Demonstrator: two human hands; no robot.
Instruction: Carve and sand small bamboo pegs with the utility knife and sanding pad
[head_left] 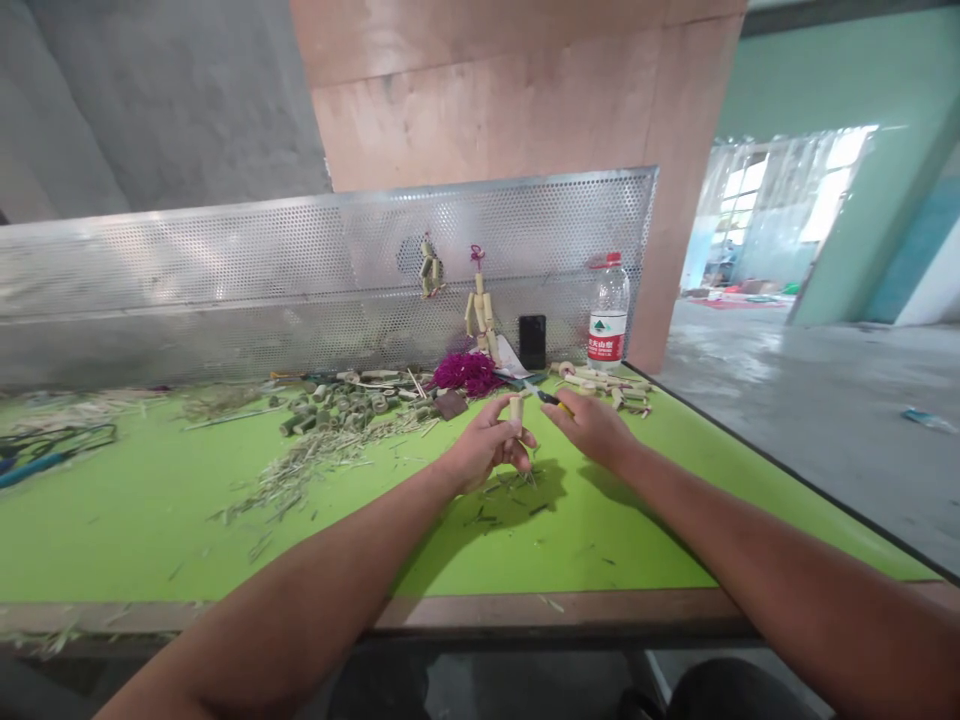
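Observation:
My left hand (486, 450) is closed around a short pale bamboo piece (516, 412), held upright above the green table top (150, 520). My right hand (589, 425) grips a small knife (541, 394) with a yellow and black handle, its blade pointing left toward the top of the bamboo piece. Thin shavings (510, 495) lie on the table right under both hands.
Cut bamboo segments and splinters (337, 420) are heaped left of centre. A purple tuft (466, 373), two small bamboo figures (481, 315), a black phone (532, 341) and a water bottle (608, 315) stand by the perforated metal screen (225, 270). More pale pieces (607, 385) lie at the back right.

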